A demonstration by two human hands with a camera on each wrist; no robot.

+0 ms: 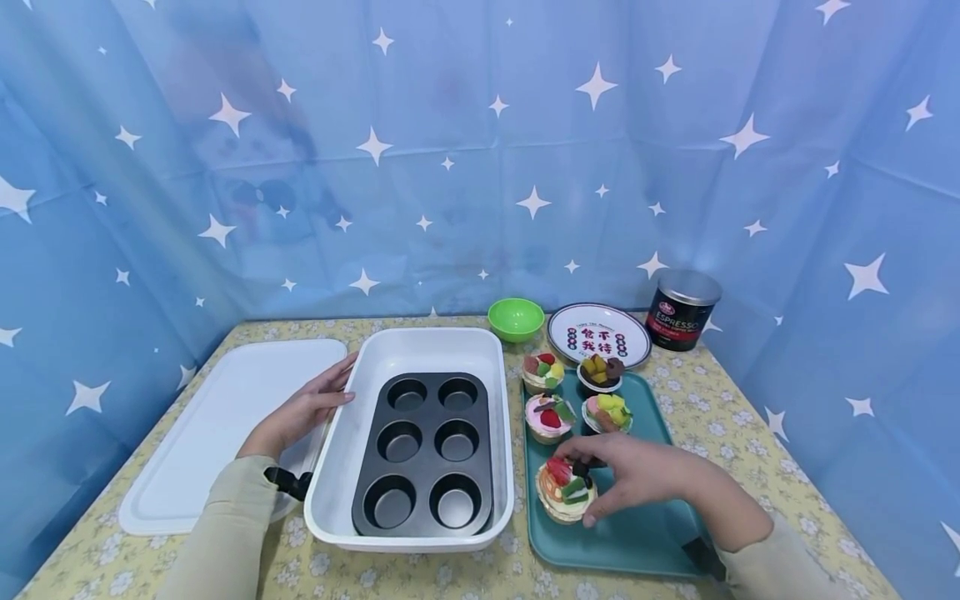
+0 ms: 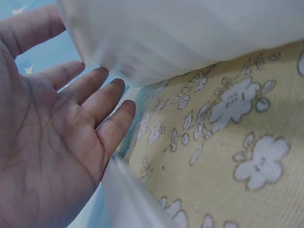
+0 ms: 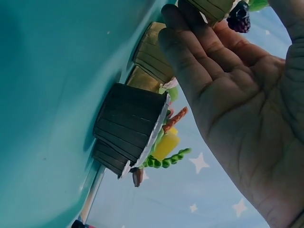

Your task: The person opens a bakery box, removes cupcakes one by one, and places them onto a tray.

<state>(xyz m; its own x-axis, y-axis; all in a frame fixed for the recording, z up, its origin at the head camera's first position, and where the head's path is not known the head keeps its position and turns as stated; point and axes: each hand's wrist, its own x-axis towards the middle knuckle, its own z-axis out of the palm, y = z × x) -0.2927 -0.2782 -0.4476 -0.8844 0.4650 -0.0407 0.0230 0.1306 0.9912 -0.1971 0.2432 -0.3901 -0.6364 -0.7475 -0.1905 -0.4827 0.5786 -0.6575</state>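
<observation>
My left hand (image 1: 311, 406) rests its fingers on the left rim of a white rectangular tub (image 1: 330, 492). In the left wrist view, that hand's fingers (image 2: 114, 123) are extended by the tub's outer wall. Inside the tub sits a dark muffin pan (image 1: 427, 458) with several round cups. My right hand (image 1: 637, 471) curls its fingers and thumb round a fruit-topped cupcake (image 1: 566, 492) at the front of a teal tray (image 1: 637, 546). The right wrist view shows only part of this cupcake's gold wrapper (image 3: 209, 7), by the fingertips. Several other cupcakes (image 1: 550, 418) stand behind.
A white lid (image 1: 217, 433) lies left of the tub. At the back are a green bowl (image 1: 516, 320), an oval plate with red characters (image 1: 600, 333) and a black espresso can (image 1: 681, 312). Blue star-patterned curtains (image 1: 450, 208) surround the flowered tablecloth (image 1: 285, 575).
</observation>
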